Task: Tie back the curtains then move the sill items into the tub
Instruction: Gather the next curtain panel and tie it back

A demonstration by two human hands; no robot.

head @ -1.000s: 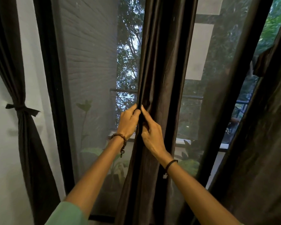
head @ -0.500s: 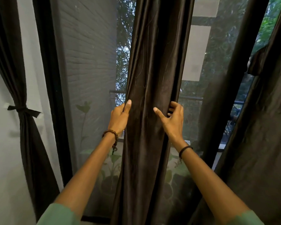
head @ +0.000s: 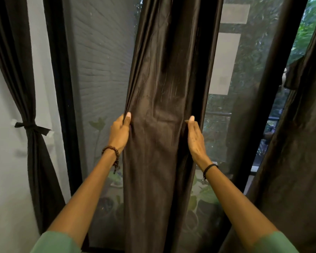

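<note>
A dark brown curtain panel (head: 159, 125) hangs down the middle of the window. My left hand (head: 119, 132) grips its left edge, thumb on the front and fingers tucked behind the fabric. My right hand (head: 194, 137) holds the right edge the same way, thumb up and fingers hidden behind the cloth. At the far left a second dark curtain (head: 16, 70) is gathered and bound with a dark tie (head: 30, 126). A third curtain (head: 299, 161) hangs loose at the right. No sill items or tub show.
Black window frames (head: 62, 106) stand left and right of the middle panel. Behind the screen are a grey brick wall (head: 102, 61), potted plants (head: 204, 196) low down, a railing and trees. A white wall (head: 4, 179) fills the lower left.
My hands have moved apart from the centre fold to the two edges of the middle curtain, spreading it flat between them. The view has tilted slightly.
</note>
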